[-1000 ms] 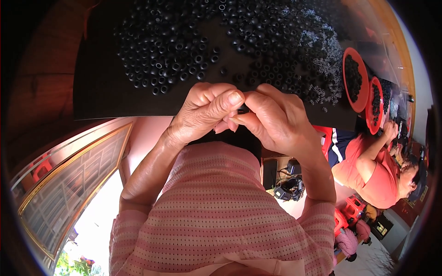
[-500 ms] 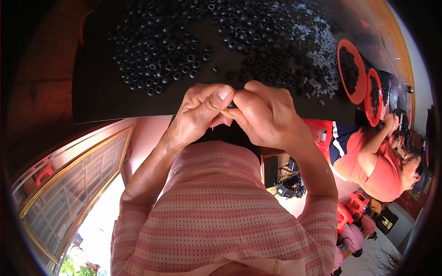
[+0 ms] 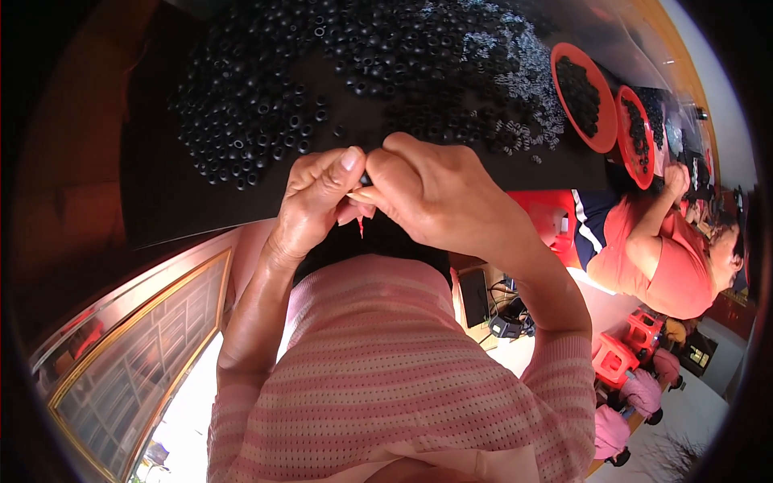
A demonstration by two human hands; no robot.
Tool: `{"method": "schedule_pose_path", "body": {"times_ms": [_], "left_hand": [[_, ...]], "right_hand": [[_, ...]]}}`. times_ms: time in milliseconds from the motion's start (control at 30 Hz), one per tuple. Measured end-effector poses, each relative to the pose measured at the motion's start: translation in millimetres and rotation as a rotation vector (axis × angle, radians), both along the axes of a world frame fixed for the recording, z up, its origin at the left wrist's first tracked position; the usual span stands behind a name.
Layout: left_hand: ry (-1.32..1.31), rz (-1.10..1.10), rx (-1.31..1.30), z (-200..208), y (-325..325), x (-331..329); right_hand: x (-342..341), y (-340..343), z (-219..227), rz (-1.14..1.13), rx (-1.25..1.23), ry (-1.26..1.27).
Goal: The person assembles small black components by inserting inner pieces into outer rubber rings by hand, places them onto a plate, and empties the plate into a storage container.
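Just beyond the table's near edge, my left hand (image 3: 317,196) and my right hand (image 3: 431,189) meet, fingertips pinched together. Between them shows a bit of a small black rounded piece (image 3: 365,179), mostly covered by the thumbs and fingers. A thin red strand or tip (image 3: 361,229) hangs below the fingers; what it belongs to is hidden. On the dark tabletop (image 3: 193,213) beyond lies a wide spread of small black hollow bead-like pieces (image 3: 241,133). To their right is a scatter of tiny silvery coil-like pieces (image 3: 527,97).
At the table's right end stand two red bowls, the nearer bowl (image 3: 609,133) and the farther bowl (image 3: 649,165), both holding black pieces. A person in an orange-red shirt (image 3: 680,262) sits to the right. Red stools (image 3: 616,360) and a gold-framed panel (image 3: 145,334) show farther off.
The whole view has turned slightly, so the beads, bowls and hands sit farther left in it. Both hands stay pinched together on the black piece. The red strand now shows more clearly below them.
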State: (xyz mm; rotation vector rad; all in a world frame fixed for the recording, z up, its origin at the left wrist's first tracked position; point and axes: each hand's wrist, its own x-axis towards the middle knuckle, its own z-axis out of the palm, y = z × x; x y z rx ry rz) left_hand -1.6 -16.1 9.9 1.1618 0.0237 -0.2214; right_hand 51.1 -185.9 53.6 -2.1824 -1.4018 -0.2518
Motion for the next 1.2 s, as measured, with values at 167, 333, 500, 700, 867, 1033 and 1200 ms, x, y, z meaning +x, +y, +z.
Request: {"method": "schedule_pose_path", "body": {"times_ms": [167, 333, 500, 700, 867, 1033, 1200], "left_hand": [[-0.080, -0.006, -0.060, -3, 2, 1], [-0.073, -0.027, 0.052, -1, -2, 1], [-0.193, -0.048, 0.009, -2, 0, 3], [-0.230, -0.089, 0.093, 0, -5, 6], [-0.228, -0.066, 0.107, 0, -4, 4], [-0.281, -0.111, 0.187, 1, -5, 3], [-0.290, -0.117, 0.214, 0, -6, 2]], "right_hand": [[3, 3, -3, 0.037, 0.046, -0.080], [5, -8, -2, -0.002, 0.124, -0.065], [52, -101, -2, -0.577, 0.074, -0.071], [121, -231, -11, -0.920, 0.013, -0.039], [128, -235, -17, -0.921, 0.024, -0.058], [98, -165, -7, -0.653, 0.127, 0.056], [63, -105, 1, -0.366, -0.029, 0.230]]}}
